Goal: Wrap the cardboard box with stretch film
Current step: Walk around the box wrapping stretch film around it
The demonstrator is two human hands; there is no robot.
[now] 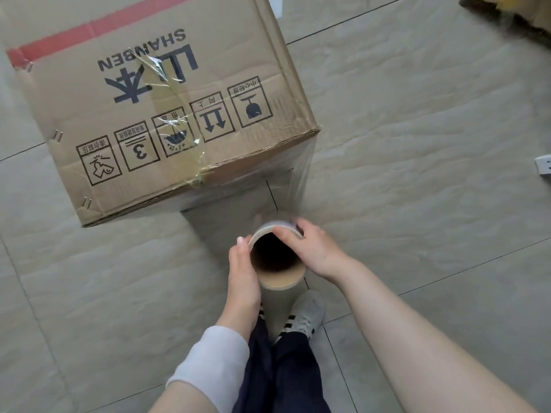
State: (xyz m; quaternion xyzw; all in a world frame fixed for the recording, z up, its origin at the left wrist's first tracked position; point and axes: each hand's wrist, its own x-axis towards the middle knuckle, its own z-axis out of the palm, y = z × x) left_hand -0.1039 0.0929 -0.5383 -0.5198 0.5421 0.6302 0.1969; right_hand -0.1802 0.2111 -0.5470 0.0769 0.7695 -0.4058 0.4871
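Brown printed cardboard box [155, 105] on tiled floor [417, 144], clear film sheet [262, 192] stretched from its near corner. Both hands, left [243, 272] and right [313, 251], clamped on upright cardboard-cored film roll [277, 257] just before box. Mid-wrap; next, probably walking roll round box, keeping tension.

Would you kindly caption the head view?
Both hands, left hand and right hand, hold the film roll beside the cardboard box.
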